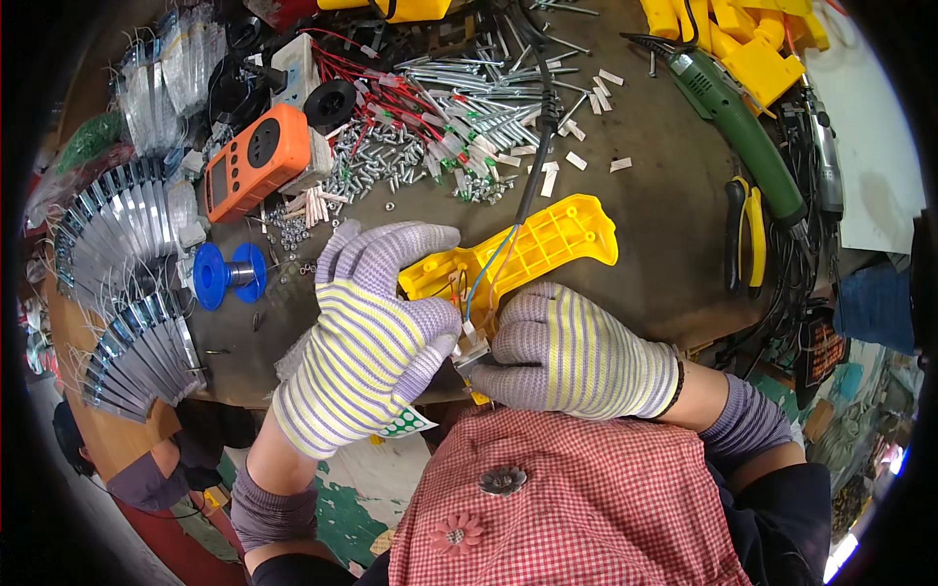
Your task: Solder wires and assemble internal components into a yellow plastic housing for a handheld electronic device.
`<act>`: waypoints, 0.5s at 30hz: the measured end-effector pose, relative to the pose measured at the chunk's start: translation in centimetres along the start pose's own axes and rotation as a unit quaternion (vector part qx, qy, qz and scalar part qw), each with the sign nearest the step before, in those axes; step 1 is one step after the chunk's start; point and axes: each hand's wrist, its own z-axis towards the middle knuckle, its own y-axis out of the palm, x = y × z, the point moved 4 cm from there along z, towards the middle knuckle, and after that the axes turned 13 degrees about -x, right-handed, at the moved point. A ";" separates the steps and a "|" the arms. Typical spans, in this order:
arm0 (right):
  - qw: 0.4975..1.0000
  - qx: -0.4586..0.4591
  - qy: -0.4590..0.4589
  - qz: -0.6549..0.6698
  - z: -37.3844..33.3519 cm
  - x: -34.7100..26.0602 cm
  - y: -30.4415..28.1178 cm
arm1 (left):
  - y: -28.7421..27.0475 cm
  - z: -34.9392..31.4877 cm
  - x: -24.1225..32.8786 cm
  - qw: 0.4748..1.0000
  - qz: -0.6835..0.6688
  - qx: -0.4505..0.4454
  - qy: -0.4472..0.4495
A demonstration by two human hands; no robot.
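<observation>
A yellow plastic tool housing half [547, 244], ribbed inside, lies tilted between my hands at the table's near side. A thick black cable [543, 146] runs down to it, and a blue wire [486, 269] leads into its lower part near a small whitish connector [469, 330]. My left hand [371, 327], in a striped knit glove, is curled round the housing's left end. Beside its lower end, my gloved right hand [576, 352] is closed, fingertips at a small metallic part; what they pinch is mostly hidden. A green-dotted white sheet [405, 423] shows under my left wrist.
Left of my hands stand a blue wire spool [229, 275] and an orange meter [257, 161]. Piles of screws [381, 161] and red wires [337, 61] lie beyond. At right are a green power tool [738, 132], yellow-handled pliers [745, 234] and dark cables. Metal strips [122, 234] fan out at far left.
</observation>
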 end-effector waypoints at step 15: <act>0.945 0.221 0.134 -0.203 5.8 6.8 -14.2 | 2.9 -4.1 2.8 0.964 0.019 0.264 0.031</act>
